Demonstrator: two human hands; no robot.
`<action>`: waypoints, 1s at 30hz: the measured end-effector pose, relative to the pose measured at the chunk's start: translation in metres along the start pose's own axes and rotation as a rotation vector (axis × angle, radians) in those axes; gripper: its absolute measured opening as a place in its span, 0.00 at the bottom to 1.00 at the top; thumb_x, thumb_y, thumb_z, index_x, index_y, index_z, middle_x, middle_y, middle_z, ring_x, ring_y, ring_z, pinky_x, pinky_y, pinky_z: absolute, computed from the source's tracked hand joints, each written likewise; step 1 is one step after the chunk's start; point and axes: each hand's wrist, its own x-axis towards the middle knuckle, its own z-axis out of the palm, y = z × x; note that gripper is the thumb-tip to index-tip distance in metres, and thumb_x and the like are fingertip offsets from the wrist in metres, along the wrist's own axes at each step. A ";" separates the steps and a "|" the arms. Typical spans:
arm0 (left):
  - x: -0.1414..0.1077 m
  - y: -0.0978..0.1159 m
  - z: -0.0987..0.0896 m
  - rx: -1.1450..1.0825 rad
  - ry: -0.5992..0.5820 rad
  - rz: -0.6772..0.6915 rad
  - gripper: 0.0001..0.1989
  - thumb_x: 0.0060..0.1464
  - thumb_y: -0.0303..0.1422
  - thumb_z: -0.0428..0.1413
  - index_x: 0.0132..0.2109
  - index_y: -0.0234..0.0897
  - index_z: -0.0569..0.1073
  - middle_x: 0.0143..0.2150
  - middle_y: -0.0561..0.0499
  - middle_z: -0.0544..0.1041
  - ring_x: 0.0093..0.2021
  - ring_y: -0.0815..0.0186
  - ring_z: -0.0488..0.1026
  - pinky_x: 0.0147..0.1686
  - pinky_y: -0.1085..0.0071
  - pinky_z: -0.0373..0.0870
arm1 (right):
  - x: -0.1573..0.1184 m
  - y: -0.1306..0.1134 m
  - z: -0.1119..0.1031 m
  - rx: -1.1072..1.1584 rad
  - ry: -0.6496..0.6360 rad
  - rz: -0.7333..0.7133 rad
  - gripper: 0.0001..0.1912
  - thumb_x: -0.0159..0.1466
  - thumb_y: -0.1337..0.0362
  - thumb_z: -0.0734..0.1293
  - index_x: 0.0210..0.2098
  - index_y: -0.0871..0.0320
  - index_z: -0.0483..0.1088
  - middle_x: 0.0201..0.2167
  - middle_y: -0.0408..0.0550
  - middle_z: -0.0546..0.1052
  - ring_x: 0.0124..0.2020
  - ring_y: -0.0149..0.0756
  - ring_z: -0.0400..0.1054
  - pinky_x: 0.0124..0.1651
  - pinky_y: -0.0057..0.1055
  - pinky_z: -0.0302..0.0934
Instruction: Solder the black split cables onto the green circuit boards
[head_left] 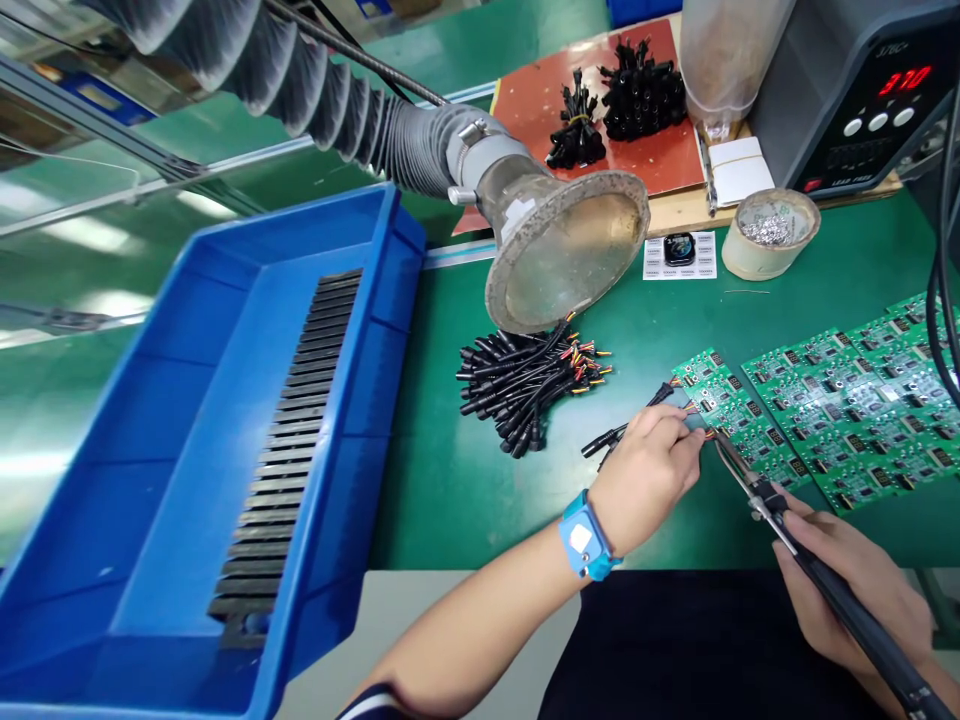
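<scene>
My left hand (pixel 651 465), with a blue wrist strap (pixel 586 537) on its wrist, pinches the coloured wires of a black cable at the near edge of a narrow green circuit board panel (pixel 739 415). Two black connector cables (pixel 606 440) lie beside the fingers, their wire ends at the same panel. In my right hand (pixel 855 575) is a soldering iron (pixel 784 530) with a thin metal feed tube along it. Its tip meets the board close to my left fingertips. The exact contact point is too small to make out.
A pile of black cables (pixel 517 385) lies under a fume extractor hood (pixel 570 250). At the left stands a blue bin (pixel 352 480) with a slotted black rack. More circuit boards (pixel 862 400), a solder tub (pixel 772 235) and a soldering station (pixel 862 100) are on the right.
</scene>
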 end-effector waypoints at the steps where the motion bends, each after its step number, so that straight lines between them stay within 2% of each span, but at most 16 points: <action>1: 0.000 0.000 0.001 0.006 -0.002 0.003 0.09 0.58 0.27 0.49 0.42 0.29 0.72 0.37 0.44 0.72 0.47 0.62 0.67 0.49 0.61 0.70 | 0.000 0.000 0.000 -0.002 -0.015 0.005 0.24 0.59 0.77 0.63 0.55 0.65 0.59 0.26 0.45 0.71 0.42 0.40 0.69 0.47 0.38 0.69; 5: 0.000 0.001 0.002 0.033 0.010 0.017 0.10 0.58 0.27 0.49 0.42 0.27 0.72 0.36 0.44 0.72 0.46 0.62 0.68 0.50 0.62 0.70 | 0.001 -0.001 0.000 -0.004 -0.070 0.028 0.22 0.60 0.75 0.62 0.54 0.63 0.59 0.23 0.43 0.69 0.41 0.40 0.69 0.49 0.39 0.68; 10: 0.001 0.003 0.003 0.045 0.029 0.015 0.09 0.58 0.27 0.49 0.42 0.26 0.72 0.35 0.44 0.72 0.45 0.63 0.68 0.50 0.62 0.70 | 0.002 0.000 -0.003 0.015 -0.059 -0.022 0.25 0.59 0.77 0.62 0.56 0.65 0.57 0.25 0.44 0.69 0.36 0.36 0.69 0.51 0.37 0.66; 15: 0.003 0.004 0.001 0.035 0.024 0.013 0.11 0.59 0.28 0.49 0.42 0.24 0.72 0.33 0.44 0.70 0.44 0.62 0.68 0.50 0.62 0.70 | -0.002 0.002 -0.006 0.040 -0.092 0.021 0.25 0.59 0.75 0.62 0.56 0.62 0.57 0.29 0.46 0.72 0.43 0.39 0.69 0.49 0.38 0.67; 19: 0.004 0.004 0.001 0.048 0.020 0.013 0.11 0.59 0.29 0.48 0.41 0.25 0.72 0.32 0.45 0.70 0.43 0.62 0.67 0.48 0.63 0.71 | -0.007 0.004 -0.008 0.042 -0.033 0.023 0.25 0.59 0.76 0.64 0.56 0.64 0.59 0.34 0.50 0.73 0.45 0.40 0.68 0.42 0.32 0.69; 21: 0.004 0.004 0.001 0.057 0.024 0.017 0.12 0.60 0.29 0.47 0.41 0.25 0.72 0.32 0.45 0.70 0.43 0.62 0.67 0.48 0.62 0.72 | -0.006 0.003 -0.007 0.023 0.023 0.016 0.26 0.57 0.76 0.65 0.55 0.65 0.60 0.34 0.50 0.73 0.40 0.39 0.69 0.43 0.33 0.69; 24: 0.003 0.003 0.001 0.056 0.018 0.021 0.12 0.60 0.29 0.47 0.42 0.25 0.72 0.32 0.45 0.70 0.43 0.62 0.67 0.47 0.62 0.72 | -0.001 0.002 -0.004 0.000 0.032 -0.011 0.27 0.57 0.76 0.65 0.55 0.65 0.60 0.30 0.47 0.73 0.37 0.37 0.70 0.46 0.36 0.69; 27: 0.003 0.003 0.001 0.046 0.010 0.022 0.12 0.60 0.29 0.47 0.42 0.24 0.72 0.33 0.44 0.70 0.43 0.62 0.67 0.49 0.62 0.71 | 0.002 0.000 0.001 -0.010 -0.004 -0.009 0.23 0.58 0.76 0.64 0.53 0.65 0.60 0.26 0.44 0.72 0.35 0.37 0.70 0.48 0.36 0.68; 30: 0.002 0.003 0.002 0.048 0.017 0.031 0.11 0.59 0.29 0.48 0.42 0.24 0.72 0.35 0.43 0.71 0.44 0.62 0.67 0.50 0.62 0.70 | 0.000 -0.002 0.004 -0.064 -0.047 0.042 0.17 0.60 0.74 0.63 0.49 0.64 0.61 0.30 0.47 0.73 0.36 0.36 0.71 0.49 0.35 0.67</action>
